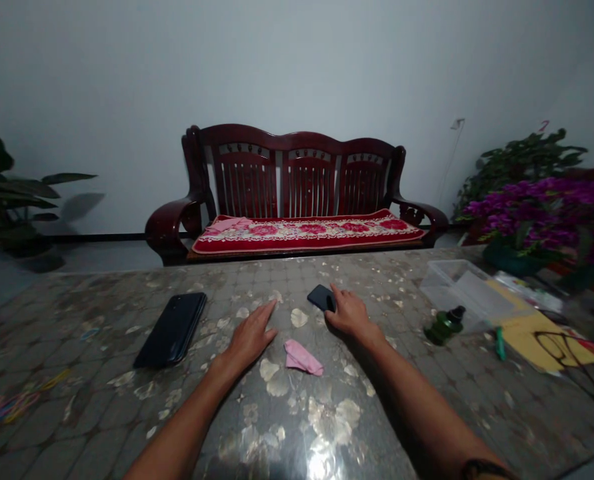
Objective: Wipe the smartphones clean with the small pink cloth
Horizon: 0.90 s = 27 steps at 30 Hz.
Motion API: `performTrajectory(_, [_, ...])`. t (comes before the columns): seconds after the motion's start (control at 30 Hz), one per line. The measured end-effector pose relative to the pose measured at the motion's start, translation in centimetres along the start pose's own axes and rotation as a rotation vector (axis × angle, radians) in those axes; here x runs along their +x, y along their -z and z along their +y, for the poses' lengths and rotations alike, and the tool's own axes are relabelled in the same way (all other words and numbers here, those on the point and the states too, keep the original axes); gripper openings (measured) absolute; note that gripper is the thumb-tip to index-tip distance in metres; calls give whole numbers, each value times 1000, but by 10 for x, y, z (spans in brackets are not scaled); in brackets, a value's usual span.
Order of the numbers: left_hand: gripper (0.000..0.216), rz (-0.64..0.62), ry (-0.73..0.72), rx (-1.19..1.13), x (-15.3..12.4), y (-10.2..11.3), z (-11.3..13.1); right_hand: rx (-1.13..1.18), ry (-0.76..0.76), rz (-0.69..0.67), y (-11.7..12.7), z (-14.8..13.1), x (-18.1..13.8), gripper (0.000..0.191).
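Note:
My left hand (251, 337) rests flat on the patterned tabletop, fingers stretched forward and thumb apart, holding nothing. My right hand (347, 312) has its thumb and fingers at the right end of a small dark smartphone (319, 297), which lies on the table. Between my forearms, nearer to me, is a crumpled pink cloth (303, 357), touched by neither hand. To the left of my left hand lies a larger black phone-like device (171, 330) with a glossy edge.
On the table's right stand a green bottle (445, 325), a clear plastic box (457, 287), a green marker-like object (500, 343), glasses (559, 348) and purple flowers (551, 207). Colourful bands (14, 407) lie at the left. Beyond the table is a wooden bench (304, 150).

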<state>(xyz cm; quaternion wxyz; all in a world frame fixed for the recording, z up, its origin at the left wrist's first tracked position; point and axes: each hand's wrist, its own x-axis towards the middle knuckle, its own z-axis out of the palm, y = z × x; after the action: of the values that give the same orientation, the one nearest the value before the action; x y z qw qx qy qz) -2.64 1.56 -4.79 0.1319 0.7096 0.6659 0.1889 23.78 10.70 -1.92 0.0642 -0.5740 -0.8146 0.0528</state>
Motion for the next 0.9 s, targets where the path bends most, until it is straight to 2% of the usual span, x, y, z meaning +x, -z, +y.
performTrajectory(0.23, [61, 29, -41, 24, -12, -5, -8, -59, -227, 47, 9, 56, 0, 78])
performTrajectory(0.5, [45, 124, -68, 67, -13, -17, -13, -106, -379, 48, 16, 113, 8, 78])
performTrajectory(0.73, [37, 174, -106, 111, -14, -23, -15, -107, -458, 44, 19, 135, 9, 77])
performTrajectory(0.83, [37, 170, -101, 117, -16, -21, -11, -130, -446, 61, 17, 136, 6, 75])
performTrajectory(0.9, [37, 151, -90, 98, -17, -18, -8, -175, -432, 127, 15, 129, 3, 69])
